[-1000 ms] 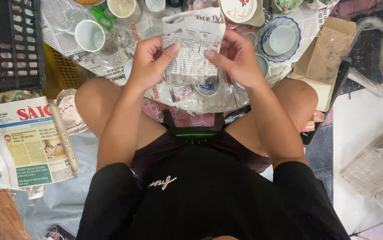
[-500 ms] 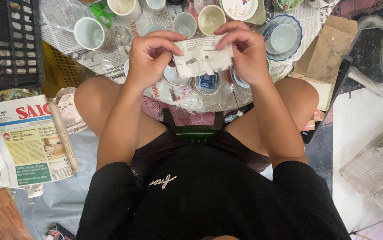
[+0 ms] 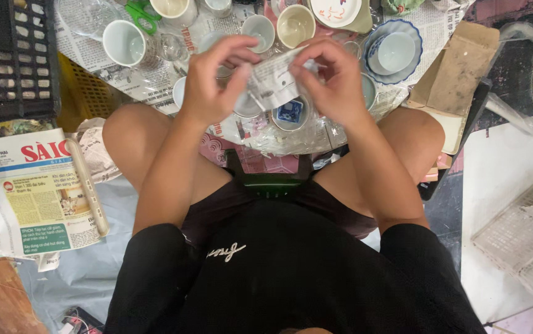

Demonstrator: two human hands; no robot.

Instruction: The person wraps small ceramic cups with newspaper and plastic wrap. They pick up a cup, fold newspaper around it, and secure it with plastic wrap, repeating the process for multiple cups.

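Observation:
Both my hands hold a small bundle wrapped in newspaper (image 3: 274, 81) above my knees. My left hand (image 3: 212, 80) grips its left end, fingers curled over the top. My right hand (image 3: 334, 80) pinches its right end. What is inside the paper is hidden. Just below the bundle sits a small white cup with a blue pattern inside (image 3: 290, 114). Several white cups, such as one (image 3: 123, 42) at the upper left and another (image 3: 295, 23) at the top, stand on newspaper sheets beyond my hands.
A blue-rimmed plate with a bowl (image 3: 391, 51) lies at the upper right, beside a brown cardboard flap (image 3: 458, 65). A black crate (image 3: 9, 59) stands far left. A folded newspaper (image 3: 37, 188) lies left of my leg. A white basket (image 3: 526, 235) sits right.
The flat newspaper sheet has been folded and rolled down into a small tight bundle. My hands have drawn closer together around it.

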